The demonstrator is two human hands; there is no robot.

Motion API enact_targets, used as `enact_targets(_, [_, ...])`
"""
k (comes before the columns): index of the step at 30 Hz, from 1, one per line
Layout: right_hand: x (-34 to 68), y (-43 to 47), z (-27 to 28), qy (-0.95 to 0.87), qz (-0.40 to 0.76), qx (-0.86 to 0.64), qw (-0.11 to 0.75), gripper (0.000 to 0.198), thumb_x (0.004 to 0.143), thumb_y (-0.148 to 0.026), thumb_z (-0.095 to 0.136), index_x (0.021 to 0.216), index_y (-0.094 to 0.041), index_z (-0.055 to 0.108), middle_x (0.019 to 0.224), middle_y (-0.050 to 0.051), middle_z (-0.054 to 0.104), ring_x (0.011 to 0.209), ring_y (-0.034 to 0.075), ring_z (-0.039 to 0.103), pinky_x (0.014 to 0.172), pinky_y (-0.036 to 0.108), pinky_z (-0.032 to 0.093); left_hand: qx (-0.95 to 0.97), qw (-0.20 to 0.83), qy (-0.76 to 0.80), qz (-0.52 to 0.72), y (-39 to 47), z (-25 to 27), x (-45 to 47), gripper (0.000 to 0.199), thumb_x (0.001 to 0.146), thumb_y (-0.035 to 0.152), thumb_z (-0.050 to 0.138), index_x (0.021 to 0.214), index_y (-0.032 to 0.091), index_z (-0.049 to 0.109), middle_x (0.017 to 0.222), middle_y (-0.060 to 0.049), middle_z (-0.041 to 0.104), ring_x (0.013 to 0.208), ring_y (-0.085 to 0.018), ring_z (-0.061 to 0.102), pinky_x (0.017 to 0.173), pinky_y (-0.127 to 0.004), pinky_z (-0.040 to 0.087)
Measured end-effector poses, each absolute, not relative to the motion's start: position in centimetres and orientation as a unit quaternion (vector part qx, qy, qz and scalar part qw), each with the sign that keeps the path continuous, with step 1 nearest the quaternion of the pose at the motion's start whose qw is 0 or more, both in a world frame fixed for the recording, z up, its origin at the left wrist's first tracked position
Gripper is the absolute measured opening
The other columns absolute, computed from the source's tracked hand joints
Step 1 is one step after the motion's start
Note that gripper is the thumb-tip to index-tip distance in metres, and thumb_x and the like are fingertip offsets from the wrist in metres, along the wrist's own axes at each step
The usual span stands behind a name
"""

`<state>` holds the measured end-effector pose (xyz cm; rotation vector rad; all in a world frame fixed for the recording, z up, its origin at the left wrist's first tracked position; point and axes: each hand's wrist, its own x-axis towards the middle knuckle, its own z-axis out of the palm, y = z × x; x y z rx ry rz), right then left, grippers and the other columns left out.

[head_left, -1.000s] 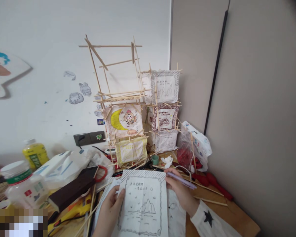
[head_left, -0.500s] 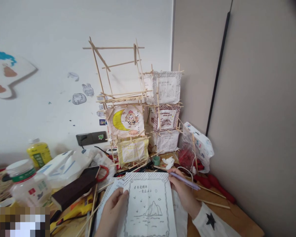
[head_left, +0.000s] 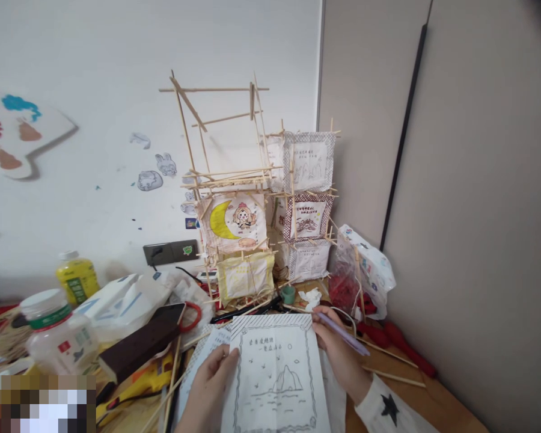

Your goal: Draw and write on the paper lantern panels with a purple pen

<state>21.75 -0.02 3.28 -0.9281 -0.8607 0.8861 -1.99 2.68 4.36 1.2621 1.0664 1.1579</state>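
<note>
A sheet of paper [head_left: 277,385] with a line drawing of a mountain, water and birds, two lines of writing and a bordered edge stands tilted toward me at the bottom centre. My left hand [head_left: 213,376] is closed on its left edge, thumb in front. At the upper right edge, my right hand [head_left: 338,352] grips the sheet and also holds a light purple pen [head_left: 344,335], which points down to the right. Other drawn sheets [head_left: 202,361] lie partly hidden behind it on the left.
Behind the paper rise stick frames [head_left: 220,174] with decorated panels [head_left: 309,216]. To the left are a white-capped bottle [head_left: 56,340], a yellow bottle [head_left: 77,279], a dark box [head_left: 137,343] and a yellow glue gun [head_left: 139,385]. Loose sticks [head_left: 397,377] and a plastic bag [head_left: 365,270] sit right.
The camera view has turned slightly, so everything appears a little further right. Both hands keep the same hold on the paper, and the pen stays in my right hand.
</note>
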Motion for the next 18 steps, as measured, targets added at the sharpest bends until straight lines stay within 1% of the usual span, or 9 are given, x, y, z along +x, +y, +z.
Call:
enact_targets(3, [21.5,-0.1,3.2,-0.391,0.430,-0.391,0.714,0.026,0.072,-0.032,0.066,0.093,-0.023,0.054,0.089,0.002,0.061,0.086,0.021,0.059,0.075,0.032,0.045,0.423,0.623,0.449,0.481,2.6,4.1,-2.0,0.040,0.059,0.051,0.074,0.071,0.018,0.055,0.058,0.004,0.054,0.054,-0.015,0.053,0.054,-0.023,0.041])
enact_targets(5, [21.4,-0.1,3.2,-0.400,0.449,-0.377,0.705,0.030,0.070,-0.034,0.068,0.094,-0.024,0.054,0.092,0.002,0.062,0.090,0.022,0.059,0.079,0.033,0.044,0.396,0.647,0.439,0.481,2.8,3.8,-2.1,0.039,0.059,0.047,0.076,0.076,0.018,0.057,0.060,0.003,0.058,0.054,-0.015,0.055,0.054,-0.023,0.043])
enact_targets(8, [21.2,-0.3,3.4,-0.415,0.463,-0.397,0.675,0.034,0.068,-0.034,0.071,0.095,-0.023,0.054,0.090,0.003,0.062,0.086,0.022,0.060,0.078,0.034,0.045,0.431,0.615,0.438,0.494,3.2,3.3,-2.3,0.040,0.059,0.050,0.076,0.068,0.017,0.056,0.056,0.004,0.056,0.049,-0.013,0.052,0.050,-0.021,0.040])
enact_targets(10, [21.0,-0.5,3.8,-0.436,0.448,-0.425,0.654,0.034,0.065,-0.031,0.072,0.093,-0.023,0.054,0.088,0.002,0.062,0.082,0.022,0.060,0.076,0.034,0.045,0.456,0.580,0.451,0.502,3.5,3.0,-2.4,0.042,0.059,0.053,0.075,0.064,0.016,0.055,0.054,0.005,0.054,0.049,-0.012,0.050,0.047,-0.019,0.038])
enact_targets(14, [21.0,-0.6,4.2,-0.477,0.415,-0.442,0.637,0.028,0.065,-0.026,0.069,0.089,-0.023,0.054,0.084,0.001,0.060,0.080,0.021,0.057,0.072,0.031,0.043,0.454,0.571,0.473,0.495,3.8,2.8,-2.7,0.041,0.060,0.054,0.073,0.068,0.017,0.057,0.056,0.003,0.056,0.054,-0.015,0.053,0.049,-0.021,0.039])
enact_targets(18, [21.3,-0.4,3.4,-0.489,0.396,-0.450,0.634,0.024,0.070,-0.025,0.063,0.092,-0.023,0.053,0.087,0.001,0.058,0.079,0.019,0.055,0.070,0.029,0.041,0.444,0.577,0.482,0.487,3.7,2.9,-2.8,0.039,0.057,0.051,0.074,0.070,0.017,0.060,0.059,0.002,0.059,0.059,-0.019,0.057,0.053,-0.024,0.043])
